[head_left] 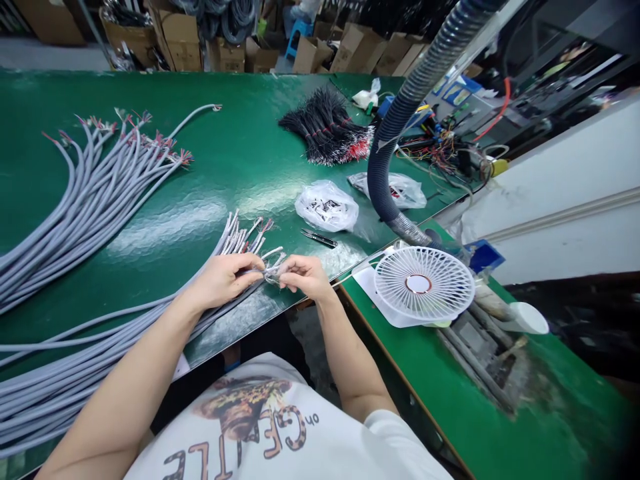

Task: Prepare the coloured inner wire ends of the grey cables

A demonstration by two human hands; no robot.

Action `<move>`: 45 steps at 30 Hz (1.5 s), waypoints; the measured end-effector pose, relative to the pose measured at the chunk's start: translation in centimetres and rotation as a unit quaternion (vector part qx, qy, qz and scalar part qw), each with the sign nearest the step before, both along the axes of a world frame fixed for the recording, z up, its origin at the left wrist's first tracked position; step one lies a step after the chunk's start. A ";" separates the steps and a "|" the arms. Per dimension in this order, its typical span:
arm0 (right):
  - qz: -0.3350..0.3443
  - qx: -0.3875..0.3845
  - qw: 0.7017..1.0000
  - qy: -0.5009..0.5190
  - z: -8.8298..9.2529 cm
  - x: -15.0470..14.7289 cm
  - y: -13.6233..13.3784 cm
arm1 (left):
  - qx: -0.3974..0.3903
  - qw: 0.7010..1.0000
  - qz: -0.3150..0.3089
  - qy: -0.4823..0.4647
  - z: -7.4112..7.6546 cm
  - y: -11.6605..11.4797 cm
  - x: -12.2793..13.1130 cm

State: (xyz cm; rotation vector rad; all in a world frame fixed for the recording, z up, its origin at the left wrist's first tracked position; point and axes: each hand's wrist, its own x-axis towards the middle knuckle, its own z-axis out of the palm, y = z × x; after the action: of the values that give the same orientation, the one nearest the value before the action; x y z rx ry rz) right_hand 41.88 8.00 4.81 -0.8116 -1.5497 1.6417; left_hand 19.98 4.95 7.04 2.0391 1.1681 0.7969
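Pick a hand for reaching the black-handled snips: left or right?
Right, likely. The right hand is nearer the black-handled snips and only pinches thin wire ends, while the left hand is wrapped around the grey cable bundle.

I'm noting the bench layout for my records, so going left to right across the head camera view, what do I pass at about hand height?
Long grey sheathed cable bundle → left hand gripping a second grey cable bundle → right hand → round white plastic fan
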 end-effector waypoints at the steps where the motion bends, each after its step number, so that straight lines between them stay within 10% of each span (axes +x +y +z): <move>1: 0.000 -0.011 1.000 0.017 -0.2 0.0 0.0 | 0.004 1.000 -0.003 0.002 -0.1 0.0 0.0; 18: -0.241 0.072 0.966 0.066 1.5 4.4 -0.6 | 0.041 0.997 0.040 0.055 -0.1 -0.1 0.0; 27: -0.040 0.304 0.896 -0.319 4.9 1.8 -1.9 | 0.051 0.996 0.039 0.062 -0.1 -0.3 -0.1; 45: -0.014 0.307 0.899 -0.312 3.7 0.6 -1.1 | 0.058 0.995 0.030 0.074 0.0 -0.2 -0.1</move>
State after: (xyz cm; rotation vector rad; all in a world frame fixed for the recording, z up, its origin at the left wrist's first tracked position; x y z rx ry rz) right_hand 42.52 6.93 8.50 -1.0368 -2.3105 0.7790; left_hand 19.84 4.72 7.07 2.2002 1.2974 0.7687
